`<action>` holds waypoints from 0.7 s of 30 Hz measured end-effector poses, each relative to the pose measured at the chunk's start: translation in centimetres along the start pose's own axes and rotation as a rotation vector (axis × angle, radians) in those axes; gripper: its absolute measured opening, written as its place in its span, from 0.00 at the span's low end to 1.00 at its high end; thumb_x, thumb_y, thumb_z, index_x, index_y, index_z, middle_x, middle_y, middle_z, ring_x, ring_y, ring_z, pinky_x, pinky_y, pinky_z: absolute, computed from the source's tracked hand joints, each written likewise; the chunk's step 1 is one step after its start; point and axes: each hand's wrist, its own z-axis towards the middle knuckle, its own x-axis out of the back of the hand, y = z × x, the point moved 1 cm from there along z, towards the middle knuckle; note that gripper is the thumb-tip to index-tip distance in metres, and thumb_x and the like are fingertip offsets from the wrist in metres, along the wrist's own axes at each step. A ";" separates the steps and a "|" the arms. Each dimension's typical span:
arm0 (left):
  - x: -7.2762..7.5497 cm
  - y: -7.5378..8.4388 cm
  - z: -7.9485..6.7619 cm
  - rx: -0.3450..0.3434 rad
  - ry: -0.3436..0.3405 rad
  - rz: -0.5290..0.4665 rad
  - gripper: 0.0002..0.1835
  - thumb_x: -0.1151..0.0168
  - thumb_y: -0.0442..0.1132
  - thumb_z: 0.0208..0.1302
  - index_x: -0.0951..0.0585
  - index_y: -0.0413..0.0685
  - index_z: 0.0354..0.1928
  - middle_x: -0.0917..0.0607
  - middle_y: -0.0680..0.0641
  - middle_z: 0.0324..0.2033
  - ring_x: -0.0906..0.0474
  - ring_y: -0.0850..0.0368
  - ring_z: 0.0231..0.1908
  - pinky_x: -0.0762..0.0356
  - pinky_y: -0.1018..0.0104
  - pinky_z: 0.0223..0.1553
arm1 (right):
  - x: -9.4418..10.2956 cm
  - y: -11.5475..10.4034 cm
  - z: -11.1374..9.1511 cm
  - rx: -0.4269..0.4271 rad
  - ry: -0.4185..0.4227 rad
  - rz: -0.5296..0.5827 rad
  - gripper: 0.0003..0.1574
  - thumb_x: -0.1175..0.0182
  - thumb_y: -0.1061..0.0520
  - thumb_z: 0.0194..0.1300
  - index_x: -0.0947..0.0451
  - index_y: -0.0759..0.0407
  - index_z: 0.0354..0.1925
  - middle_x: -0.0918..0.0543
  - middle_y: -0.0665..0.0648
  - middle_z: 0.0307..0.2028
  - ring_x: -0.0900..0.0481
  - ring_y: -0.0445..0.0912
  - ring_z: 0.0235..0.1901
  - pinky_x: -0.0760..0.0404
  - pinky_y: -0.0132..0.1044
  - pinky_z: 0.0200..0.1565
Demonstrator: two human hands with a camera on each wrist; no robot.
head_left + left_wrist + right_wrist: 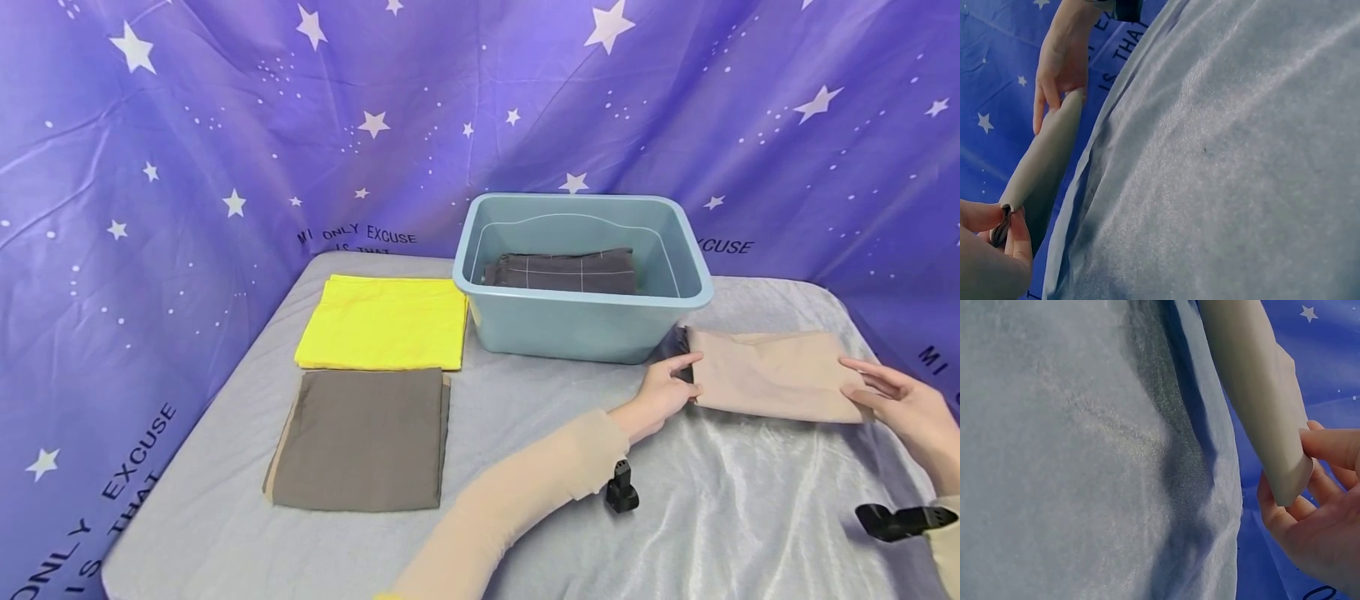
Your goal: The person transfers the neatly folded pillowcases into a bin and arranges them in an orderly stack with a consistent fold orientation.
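Folded beige cloth [772, 373], right of the blue tub [562, 329], was pinched at opposite ends by left hand [660, 393] and right hand [913, 410]; seemed light, soft, floppy, not fragile, best held there.

The head view looks forward and down from the near side over the table [375, 554] to the backdrop [262, 117]. Both wrist views sit close and apparently tilted, sharing the cloth [772, 371] with it; the left one looks along the cloth to the right hand [1063, 62].
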 end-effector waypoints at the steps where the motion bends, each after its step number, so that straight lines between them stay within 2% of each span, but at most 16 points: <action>1: 0.0 0.1 -0.1 -0.003 0.002 0.001 0.25 0.41 0.21 0.53 0.20 0.52 0.51 0.28 0.51 0.12 0.33 0.63 0.15 0.36 0.76 0.19 | 0.0 -0.6 -0.4 0.000 -0.006 0.022 0.34 0.44 0.51 0.63 0.41 0.34 0.65 0.42 0.27 0.55 0.46 0.21 0.52 0.38 0.13 0.30; 3: 0.1 0.3 -0.3 -0.007 0.005 0.002 0.25 0.41 0.21 0.53 0.20 0.53 0.51 0.28 0.50 0.10 0.33 0.63 0.15 0.39 0.76 0.17 | 0.0 -1.2 -0.8 -0.002 -0.014 0.048 0.34 0.44 0.52 0.63 0.41 0.34 0.65 0.42 0.26 0.54 0.46 0.21 0.53 0.38 0.13 0.31; 5: 0.1 0.4 -0.5 -0.015 0.006 0.004 0.25 0.41 0.21 0.52 0.20 0.52 0.50 0.27 0.48 0.11 0.33 0.62 0.15 0.40 0.76 0.16 | 0.2 -0.6 -0.6 -0.014 0.002 0.076 0.34 0.43 0.52 0.62 0.40 0.34 0.64 0.41 0.24 0.52 0.46 0.19 0.52 0.37 0.13 0.30; 10: 0.2 0.9 -0.9 -0.056 -0.008 0.027 0.25 0.41 0.21 0.52 0.20 0.52 0.51 0.25 0.42 0.12 0.29 0.56 0.15 0.40 0.76 0.15 | 0.6 3.3 1.1 0.010 0.047 0.099 0.35 0.43 0.52 0.63 0.40 0.39 0.66 0.41 0.23 0.57 0.51 0.22 0.58 0.40 0.12 0.35; 11: 0.2 1.1 -1.0 -0.066 -0.014 0.033 0.25 0.41 0.21 0.52 0.20 0.52 0.51 0.24 0.41 0.13 0.28 0.56 0.15 0.40 0.76 0.15 | 0.6 3.9 1.3 0.018 0.054 0.088 0.35 0.44 0.52 0.63 0.41 0.40 0.66 0.43 0.25 0.59 0.53 0.23 0.60 0.41 0.11 0.38; 12: 0.2 1.2 -1.0 -0.077 -0.020 0.037 0.25 0.41 0.21 0.52 0.20 0.52 0.51 0.23 0.40 0.14 0.28 0.56 0.15 0.40 0.76 0.15 | 0.7 4.4 1.5 0.030 0.054 0.101 0.35 0.44 0.53 0.64 0.42 0.40 0.67 0.45 0.26 0.61 0.56 0.25 0.62 0.42 0.13 0.46; 14: 0.2 1.5 -1.1 -0.092 -0.035 0.047 0.26 0.41 0.21 0.53 0.21 0.52 0.52 0.22 0.38 0.15 0.30 0.57 0.14 0.42 0.76 0.14 | 0.7 5.3 1.8 0.045 0.077 0.105 0.35 0.45 0.55 0.64 0.42 0.42 0.67 0.45 0.27 0.62 0.57 0.26 0.63 0.44 0.12 0.48; 15: 0.2 1.6 -1.2 -0.097 -0.042 0.050 0.26 0.41 0.21 0.53 0.21 0.53 0.52 0.21 0.38 0.16 0.31 0.59 0.13 0.43 0.76 0.13 | 0.8 5.5 1.8 0.050 0.084 0.122 0.35 0.45 0.56 0.64 0.42 0.43 0.67 0.45 0.28 0.62 0.56 0.26 0.63 0.42 0.13 0.49; 18: 0.2 2.1 -1.4 -0.105 -0.058 0.057 0.26 0.40 0.22 0.53 0.21 0.53 0.53 0.22 0.39 0.15 0.37 0.63 0.11 0.45 0.76 0.12 | 1.1 5.8 2.0 0.078 0.079 0.327 0.34 0.43 0.62 0.62 0.37 0.47 0.65 0.35 0.30 0.58 0.43 0.23 0.58 0.32 0.16 0.45; 19: 0.2 2.3 -1.4 -0.106 -0.063 0.059 0.26 0.40 0.22 0.53 0.21 0.54 0.53 0.23 0.41 0.13 0.38 0.63 0.11 0.45 0.76 0.12 | 1.2 5.9 2.0 0.095 0.080 0.396 0.34 0.42 0.65 0.60 0.34 0.48 0.63 0.32 0.30 0.56 0.37 0.22 0.53 0.31 0.13 0.36; 21: 0.2 2.6 -1.6 -0.112 -0.071 0.059 0.26 0.40 0.23 0.53 0.22 0.54 0.54 0.25 0.45 0.11 0.39 0.64 0.10 0.45 0.76 0.12 | 1.4 5.9 2.1 0.126 0.059 0.558 0.34 0.42 0.70 0.57 0.32 0.52 0.61 0.25 0.32 0.49 0.29 0.22 0.44 0.28 0.16 0.29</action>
